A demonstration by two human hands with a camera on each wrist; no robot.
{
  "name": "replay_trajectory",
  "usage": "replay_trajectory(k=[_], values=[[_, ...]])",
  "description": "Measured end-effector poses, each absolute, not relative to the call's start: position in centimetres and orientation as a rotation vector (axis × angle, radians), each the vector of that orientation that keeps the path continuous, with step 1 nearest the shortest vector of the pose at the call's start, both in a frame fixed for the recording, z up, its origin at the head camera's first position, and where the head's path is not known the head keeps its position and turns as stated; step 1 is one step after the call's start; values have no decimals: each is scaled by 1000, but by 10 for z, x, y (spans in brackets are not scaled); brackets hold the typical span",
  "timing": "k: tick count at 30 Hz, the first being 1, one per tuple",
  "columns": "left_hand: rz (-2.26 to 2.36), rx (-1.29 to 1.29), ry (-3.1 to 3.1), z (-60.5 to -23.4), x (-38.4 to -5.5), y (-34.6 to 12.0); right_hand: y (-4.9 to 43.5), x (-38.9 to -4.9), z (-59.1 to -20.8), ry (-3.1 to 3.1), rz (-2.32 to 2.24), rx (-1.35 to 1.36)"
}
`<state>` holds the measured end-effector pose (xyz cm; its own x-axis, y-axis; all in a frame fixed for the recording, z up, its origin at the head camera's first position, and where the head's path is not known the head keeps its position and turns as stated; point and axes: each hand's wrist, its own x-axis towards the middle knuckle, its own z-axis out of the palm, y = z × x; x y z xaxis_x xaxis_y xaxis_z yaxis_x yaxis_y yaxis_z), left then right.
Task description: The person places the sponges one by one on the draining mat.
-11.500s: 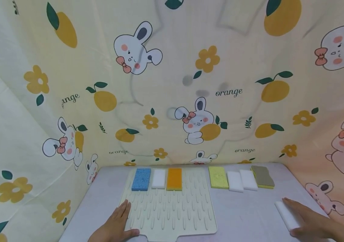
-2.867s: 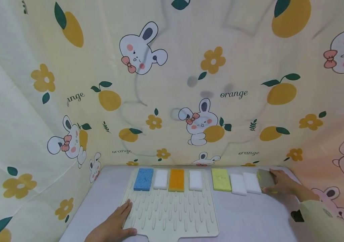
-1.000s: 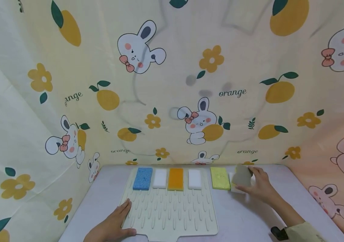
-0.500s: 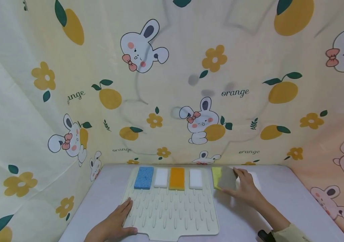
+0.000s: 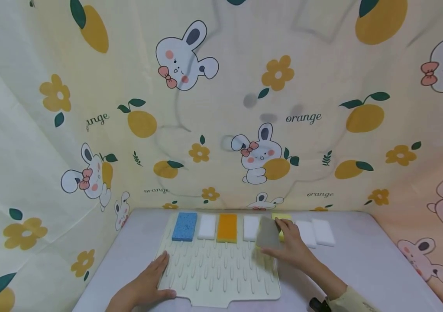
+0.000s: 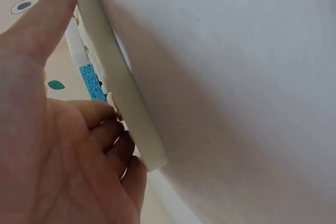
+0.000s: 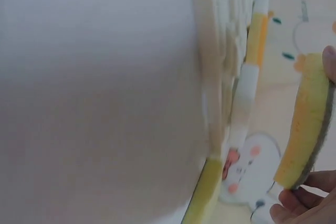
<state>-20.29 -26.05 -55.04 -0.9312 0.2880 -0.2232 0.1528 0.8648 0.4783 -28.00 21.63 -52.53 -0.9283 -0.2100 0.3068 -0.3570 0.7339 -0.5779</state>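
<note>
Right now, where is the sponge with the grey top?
In the head view, the grey-topped sponge is right of centre, in the right hand above the right edge of the ridged board, between a white sponge and the yellow sponge.

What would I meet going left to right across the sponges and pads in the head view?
Blue sponge, first white pad, orange sponge, second white pad, gray-faced sponge in the right hand, third white pad, fourth white pad.
</note>
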Motion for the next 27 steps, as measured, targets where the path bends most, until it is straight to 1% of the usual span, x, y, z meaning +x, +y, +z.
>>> replay_trajectory(k=[18,27], values=[[641,281,2749,-550,-209,-258,135,-269,-527,-2787,1136,516],[633,270,2752,-548,-209,-257,98,-261,-529,-2804,1155,629]])
